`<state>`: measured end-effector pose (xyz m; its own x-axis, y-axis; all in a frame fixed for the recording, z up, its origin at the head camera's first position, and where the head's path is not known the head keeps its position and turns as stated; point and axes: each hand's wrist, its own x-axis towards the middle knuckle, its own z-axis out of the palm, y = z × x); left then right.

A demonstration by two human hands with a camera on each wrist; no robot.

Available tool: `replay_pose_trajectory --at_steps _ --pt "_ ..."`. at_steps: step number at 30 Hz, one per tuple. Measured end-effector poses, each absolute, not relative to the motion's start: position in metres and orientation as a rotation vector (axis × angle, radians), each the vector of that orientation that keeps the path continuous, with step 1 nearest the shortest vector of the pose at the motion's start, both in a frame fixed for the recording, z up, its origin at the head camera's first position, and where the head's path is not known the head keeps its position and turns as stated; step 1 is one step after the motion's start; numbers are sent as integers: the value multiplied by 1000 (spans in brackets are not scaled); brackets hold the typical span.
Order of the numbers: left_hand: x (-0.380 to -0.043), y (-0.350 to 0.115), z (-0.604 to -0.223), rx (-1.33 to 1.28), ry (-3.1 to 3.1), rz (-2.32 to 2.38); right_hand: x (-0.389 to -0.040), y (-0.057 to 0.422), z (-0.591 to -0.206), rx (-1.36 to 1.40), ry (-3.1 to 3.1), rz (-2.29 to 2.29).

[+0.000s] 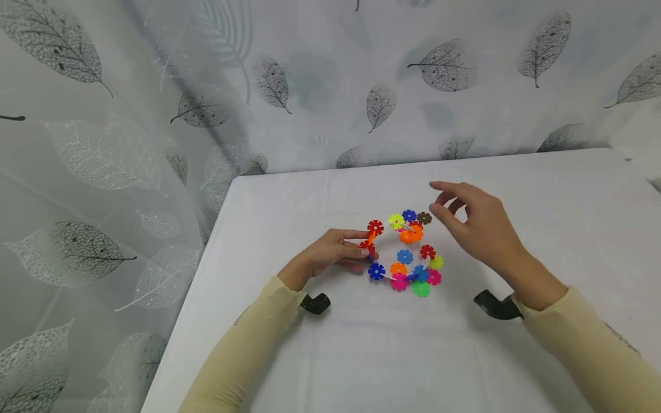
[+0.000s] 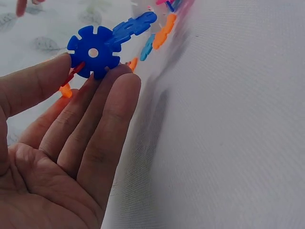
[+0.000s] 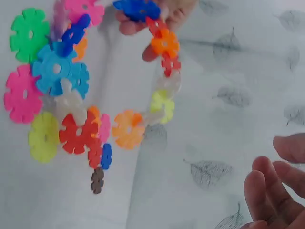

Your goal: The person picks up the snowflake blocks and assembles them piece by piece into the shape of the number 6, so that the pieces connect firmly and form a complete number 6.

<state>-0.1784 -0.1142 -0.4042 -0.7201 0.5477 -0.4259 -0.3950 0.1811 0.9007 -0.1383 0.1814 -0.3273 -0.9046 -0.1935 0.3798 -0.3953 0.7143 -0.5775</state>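
In head view, our left hand [image 1: 330,252] pinches the multicoloured notched-plastic-disc chain [image 1: 405,257], which lies toward our right hand [image 1: 477,223], empty, fingertips apart; in left wrist view, we should pinch softly beside the dark-blue toothed disc [image 2: 106,55]; in right wrist view, avoid the jutting brown disc [image 3: 97,180].

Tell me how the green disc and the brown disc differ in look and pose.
The green disc is bright; the brown disc is dark. In the head view, the green disc lies nearer, the brown disc farther away. In the right wrist view, the green disc looks larger and rounder, the brown disc smaller and narrower. Both are notched around the rim.
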Motion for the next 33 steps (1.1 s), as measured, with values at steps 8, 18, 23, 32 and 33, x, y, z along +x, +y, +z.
replay_pose_trajectory --at_steps 8,18,23,32,33 --pt "-177 -114 -405 159 1708 1659 -159 212 -354 178 -2804 1234" --pt "-175 -116 -410 186 1669 1680 -173 222 -389 479 -3341 1122" --pt "-175 -116 -410 206 1660 1683 -170 213 -387 481 -3380 1073" --pt "-172 -120 -410 291 1604 1705 -170 213 -383 495 -3442 1032" --pt "-172 -120 -410 299 1598 1708 -170 213 -383 506 -3445 1031"
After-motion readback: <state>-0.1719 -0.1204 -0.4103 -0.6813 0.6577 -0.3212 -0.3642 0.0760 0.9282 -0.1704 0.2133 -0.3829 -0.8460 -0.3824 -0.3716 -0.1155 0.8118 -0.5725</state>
